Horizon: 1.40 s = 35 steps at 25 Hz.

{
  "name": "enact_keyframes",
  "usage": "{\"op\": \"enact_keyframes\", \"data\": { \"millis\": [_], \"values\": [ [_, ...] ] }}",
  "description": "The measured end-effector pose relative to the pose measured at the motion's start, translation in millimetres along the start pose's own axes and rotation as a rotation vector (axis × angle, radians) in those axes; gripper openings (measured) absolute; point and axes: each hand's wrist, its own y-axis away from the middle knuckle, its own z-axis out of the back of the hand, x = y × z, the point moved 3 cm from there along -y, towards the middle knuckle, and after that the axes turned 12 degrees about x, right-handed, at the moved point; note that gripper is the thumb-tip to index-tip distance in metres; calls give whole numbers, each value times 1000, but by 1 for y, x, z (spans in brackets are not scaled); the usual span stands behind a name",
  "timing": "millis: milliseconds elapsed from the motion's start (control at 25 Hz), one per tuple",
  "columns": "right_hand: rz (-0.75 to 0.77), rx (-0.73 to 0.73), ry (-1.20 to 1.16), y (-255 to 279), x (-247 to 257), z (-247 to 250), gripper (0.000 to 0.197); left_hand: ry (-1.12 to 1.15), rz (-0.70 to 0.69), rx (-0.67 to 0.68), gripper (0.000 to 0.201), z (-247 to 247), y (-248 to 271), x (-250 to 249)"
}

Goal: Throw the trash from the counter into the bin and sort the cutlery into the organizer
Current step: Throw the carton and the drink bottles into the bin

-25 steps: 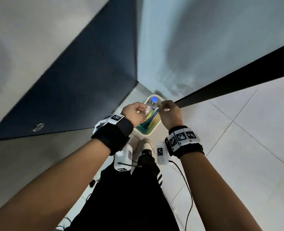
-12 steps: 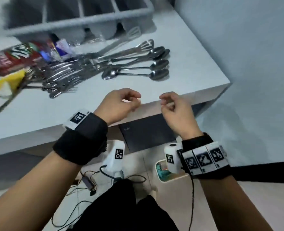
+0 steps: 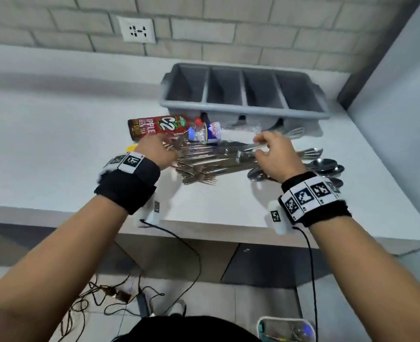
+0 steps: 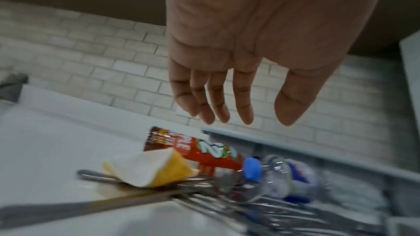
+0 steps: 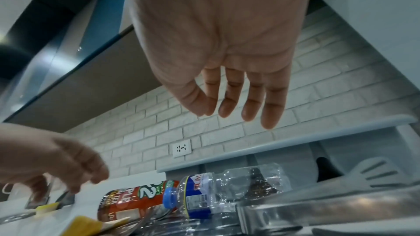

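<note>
On the white counter (image 3: 56, 134) a red C2 tea bottle (image 3: 159, 125) and a crushed clear bottle (image 3: 204, 134) with a blue cap lie in front of the grey four-compartment organizer (image 3: 243, 104). A pile of forks and knives (image 3: 204, 166) and some spoons (image 3: 325, 166) lie nearer me. My left hand (image 3: 159, 149) hovers open over the pile's left end, above a yellow and white wrapper (image 4: 150, 170). My right hand (image 3: 270, 149) hovers open over the clear bottle (image 5: 227, 186). Neither hand holds anything.
The white bin (image 3: 278, 318), with trash inside, stands on the floor at my feet, below the counter's front edge. Cables (image 3: 120, 292) lie on the floor to the left. A brick wall with a socket (image 3: 137, 29) backs the counter; a side wall (image 3: 401, 95) closes its right end.
Both hands rose from the floor bin, where they held trash, to the counter. Their curled fingers straightened and they now reach over the cutlery and bottles.
</note>
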Motion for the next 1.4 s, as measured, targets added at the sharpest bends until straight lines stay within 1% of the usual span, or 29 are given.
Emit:
{"op": "enact_keyframes", "data": {
  "millis": [80, 200, 320, 440, 560, 600, 640, 680, 720, 800, 880, 920, 1000, 1040, 1120, 1160, 1240, 1320, 1400],
  "values": [
    [-29, 20, 89, -27, 6, -1, 33, -76, 64, 34, 52, 7, -22, 22],
    [-43, 92, 253, -66, 17, -16, 37, -164, 109, 138, 58, 8, -47, 47],
    [-34, 172, 371, -98, 22, -33, 43, -234, 126, 230, 53, 7, -62, 60],
    [-39, 255, 495, -120, 23, -45, 51, -307, 140, 262, 40, 8, -69, 69],
    [-76, 317, 574, -136, 26, -53, 59, -314, 123, 224, 28, 11, -76, 71],
    [-93, 330, 585, -141, 27, -55, 61, -312, 121, 212, 28, 15, -78, 71],
    [-109, 341, 596, -145, 27, -57, 65, -313, 122, 197, 32, 20, -80, 72],
    [-126, 349, 606, -148, 28, -59, 69, -312, 121, 171, 36, 28, -80, 72],
    [-144, 353, 616, -151, 28, -60, 73, -306, 113, 131, 35, 37, -79, 71],
    [-186, 349, 636, -155, 28, -62, 76, -250, 58, 42, 29, 55, -80, 68],
    [-209, 350, 669, -157, 28, -64, 71, -118, -60, -5, 28, 69, -86, 60],
    [-210, 348, 682, -157, 28, -64, 68, -60, -114, 12, 34, 73, -96, 55],
    [-194, 329, 692, -157, 28, -61, 64, -63, -167, 121, 53, 73, -117, 48],
    [-183, 316, 683, -155, 29, -59, 64, -94, -167, 184, 57, 70, -126, 47],
    [-179, 287, 643, -153, 27, -54, 67, -137, -169, 267, 55, 62, -142, 46],
    [-184, 279, 626, -151, 26, -52, 70, -141, -185, 286, 53, 57, -149, 47],
    [-196, 263, 603, -145, 26, -47, 74, -142, -217, 281, 52, 52, -160, 49],
    [-194, 245, 587, -138, 27, -44, 74, -171, -214, 282, 64, 50, -169, 51],
    [-184, 225, 556, -130, 30, -40, 74, -260, -188, 332, 77, 47, -176, 53]
  ]
}}
